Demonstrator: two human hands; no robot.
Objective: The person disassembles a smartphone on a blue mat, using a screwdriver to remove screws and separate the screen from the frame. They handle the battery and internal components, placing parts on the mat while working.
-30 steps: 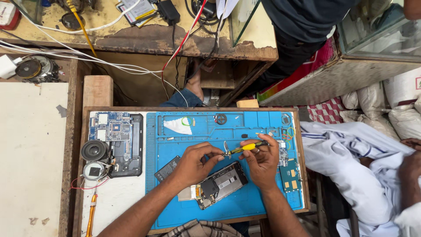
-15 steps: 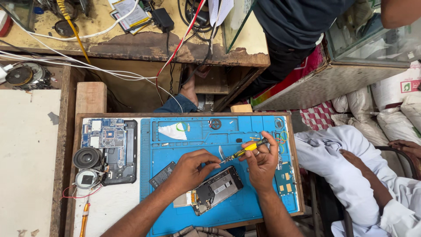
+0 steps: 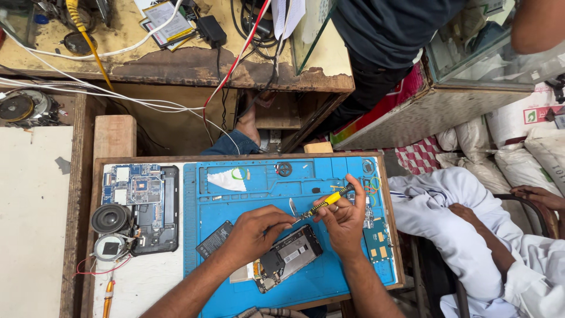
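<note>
We see the opened phone (image 3: 288, 257) lying on the blue mat (image 3: 235, 206), its long axis slanting up to the right, just below both hands. The right hand (image 3: 344, 219) is closed around a yellow-handled screwdriver (image 3: 322, 204) whose tip points down-left toward the left hand (image 3: 256, 232), fingers pinched at that tip. A dismantled tablet (image 3: 144, 206) lies at the left on the wooden desk (image 3: 115, 138).

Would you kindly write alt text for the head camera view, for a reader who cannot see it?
Seen from above, the right hand holds a yellow-handled screwdriver whose tip meets the left hand, above an opened phone on a blue work mat. A dismantled tablet and round speakers lie to the left; a person in white sits at right.
</note>
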